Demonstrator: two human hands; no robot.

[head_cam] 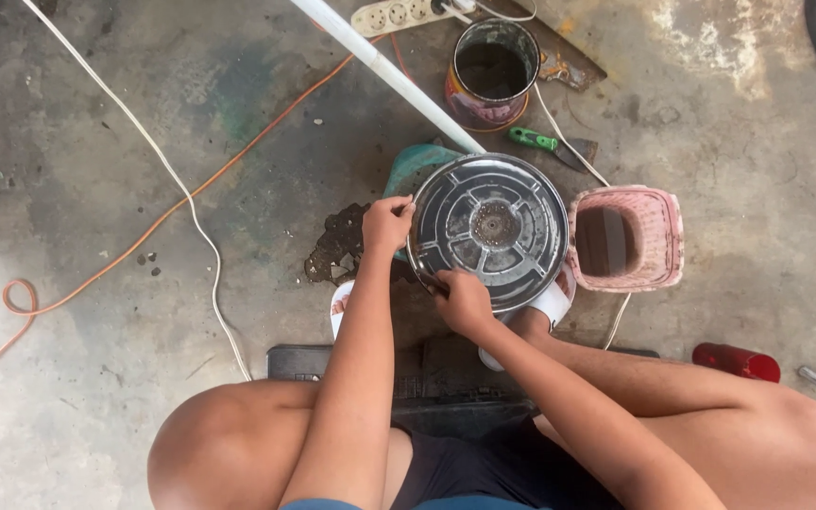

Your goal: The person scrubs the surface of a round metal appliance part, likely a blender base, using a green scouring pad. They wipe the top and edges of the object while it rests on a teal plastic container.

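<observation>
On the concrete floor [96, 123], stained and gritty, an orange cable [144, 236] loops in from the far left edge and a white cord [181, 194] snakes alongside it toward the middle. Moving right, a dark patch of crumbly debris [337, 247] lies on the floor just beside the left hand [386, 223]. That hand grips the left rim of the round metal base [491, 229], its fingers curled together over the edge. The base stands between the person's knees, near the middle of the floor, underside up: a shiny steel rim around a dark, ribbed plastic disc with spokes running to a grimy hub. The right hand [463, 300] presses at the near rim, its fingers pinched shut on something small that I cannot make out. My read is that the work is at an early or middle stage: the base is turned over and held steady, but its bottom plate looks still in place and nothing removed lies beside it. Behind it a white pipe [389, 74] slants toward the top edge of the floor, a rusty paint tin [491, 76] stands open, and a green-handled tool [545, 144] lies flat. Just right of the base sits a pink woven plastic basket [627, 236], and further right a red cylinder [736, 361] lies on its side.
</observation>
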